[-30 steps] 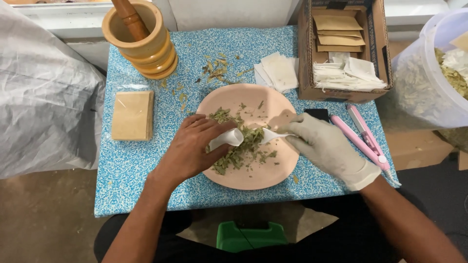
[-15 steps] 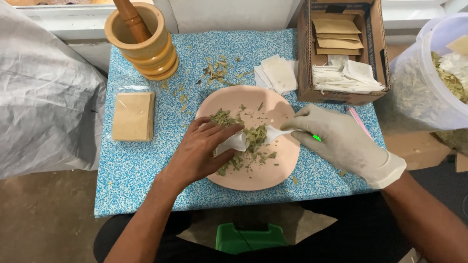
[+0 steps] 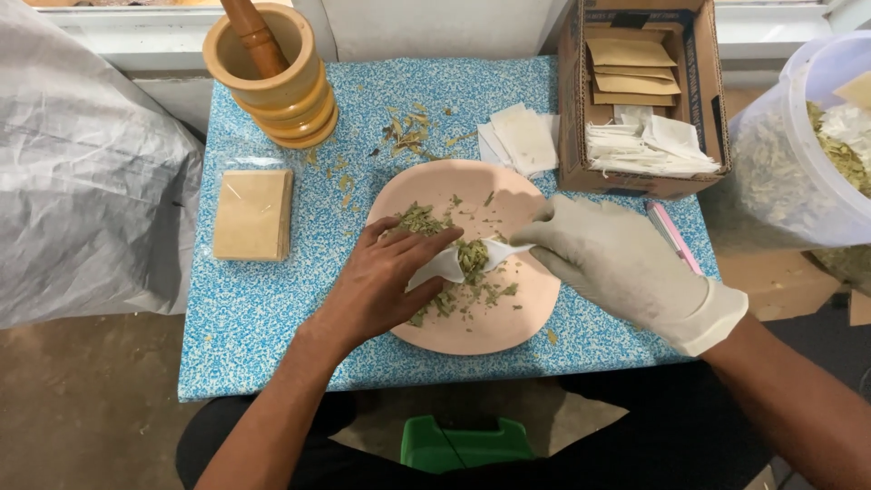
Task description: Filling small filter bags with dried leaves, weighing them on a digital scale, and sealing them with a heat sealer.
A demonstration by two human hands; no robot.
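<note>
Your gloved right hand (image 3: 610,261) has slid over the pink pens (image 3: 673,238) near the table's right edge, hiding most of them.

- The left hand (image 3: 386,286) is bare: no glove, ring or watch shows on it.
- The left forearm is bare as well, with no sleeve down to the lower edge of the view.
- The right hand (image 3: 610,263) wears a thin, pale whitish glove, slightly wrinkled, covering all the fingers (image 3: 544,238).
- The glove ends in a loose cuff at the wrist.
- The right forearm past the cuff is uncovered.
- Dark, black-looking clothing covers the lap.
</note>
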